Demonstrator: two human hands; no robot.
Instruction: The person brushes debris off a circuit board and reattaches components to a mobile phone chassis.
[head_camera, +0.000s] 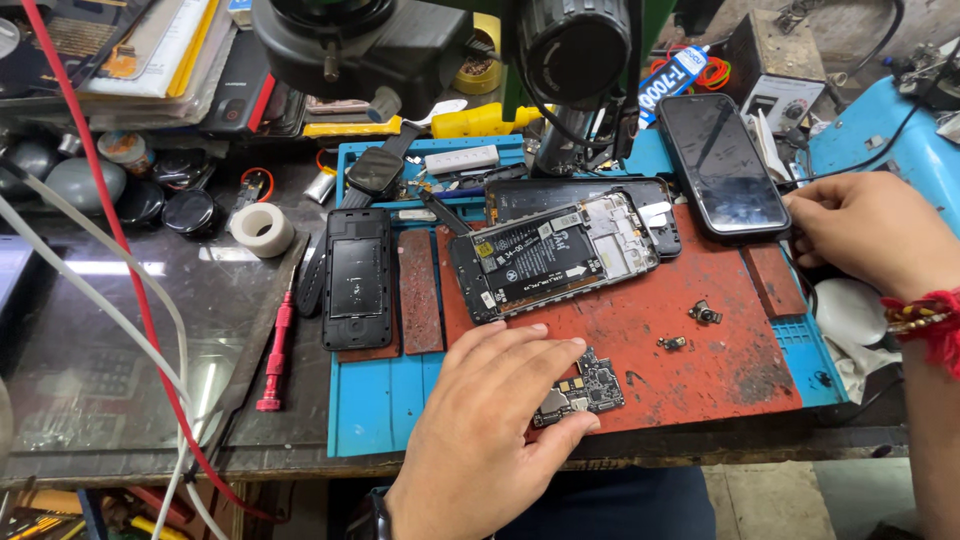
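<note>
My left hand (480, 420) lies flat on the red work mat (720, 350), its fingers pressing on a small phone circuit board (590, 385). Just beyond it lies an opened phone (555, 255) with its back off, battery and frame showing. My right hand (870, 230), with a red thread band on the wrist, rests at the mat's right edge beside a black phone (722, 165) lying screen up, fingertips touching its lower right edge. Two tiny loose parts (704, 313) (672, 343) lie on the mat between my hands.
A black phone back cover (357, 278) and a red screwdriver (277, 350) lie left on the blue mat (380, 400). A white tape roll (262, 228), a smartwatch (374, 172), a glue tube (672, 80), a microscope head (440, 40) and red and white cables (120, 290) crowd the bench.
</note>
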